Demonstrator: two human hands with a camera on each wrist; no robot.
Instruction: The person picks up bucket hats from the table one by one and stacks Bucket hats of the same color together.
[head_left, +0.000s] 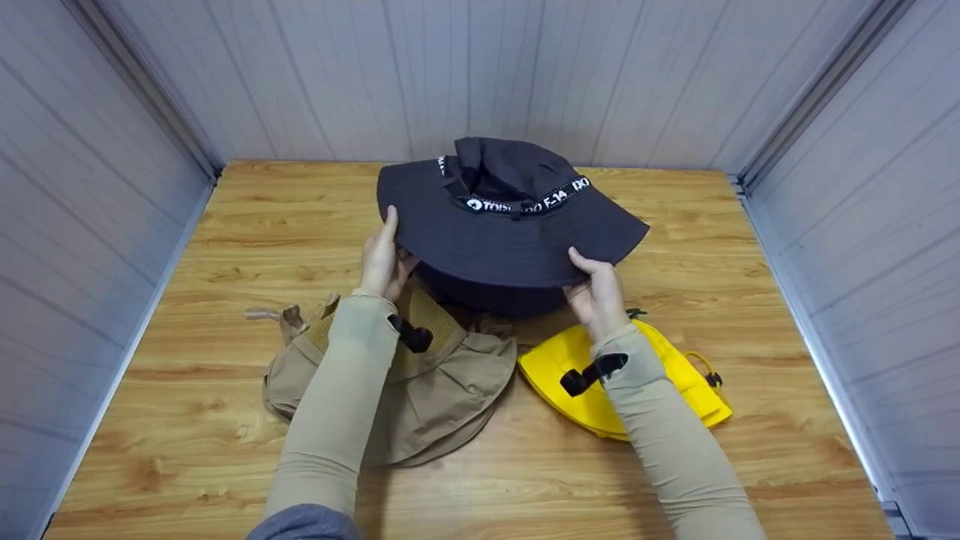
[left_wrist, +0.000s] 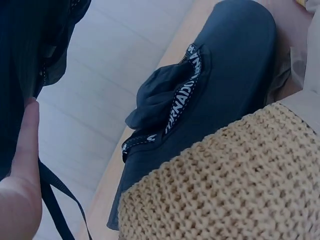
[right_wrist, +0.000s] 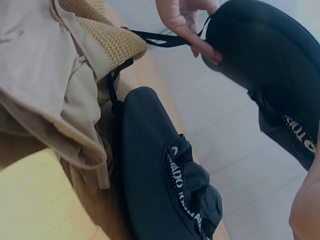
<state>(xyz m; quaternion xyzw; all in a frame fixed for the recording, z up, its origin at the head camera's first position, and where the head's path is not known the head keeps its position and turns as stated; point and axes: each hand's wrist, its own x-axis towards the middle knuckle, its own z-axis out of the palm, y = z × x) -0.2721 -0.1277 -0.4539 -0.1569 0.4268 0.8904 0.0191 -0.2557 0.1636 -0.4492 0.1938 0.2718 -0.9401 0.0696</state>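
Note:
A dark wide-brimmed bucket hat (head_left: 495, 240) with a white-lettered band is held up in both hands, its crown slumped. My left hand (head_left: 382, 259) pinches the left side of its brim, thumb on top and fingers beneath. On the front right edge, my right hand (head_left: 598, 292) grips the brim the same way. A dark strap (right_wrist: 162, 39) hangs by the left hand in the right wrist view. Below the held hat, a second dark lettered hat (left_wrist: 237, 60) lies on the table, mostly hidden from the head view.
Under my left forearm lies a beige hat (head_left: 450, 397) with a woven crown (left_wrist: 225, 185) and cloth flap. A folded yellow hat (head_left: 577, 405) with a cord toggle lies under my right wrist. Pale panel walls (head_left: 495, 75) enclose the wooden table (head_left: 750, 450) at the back and sides.

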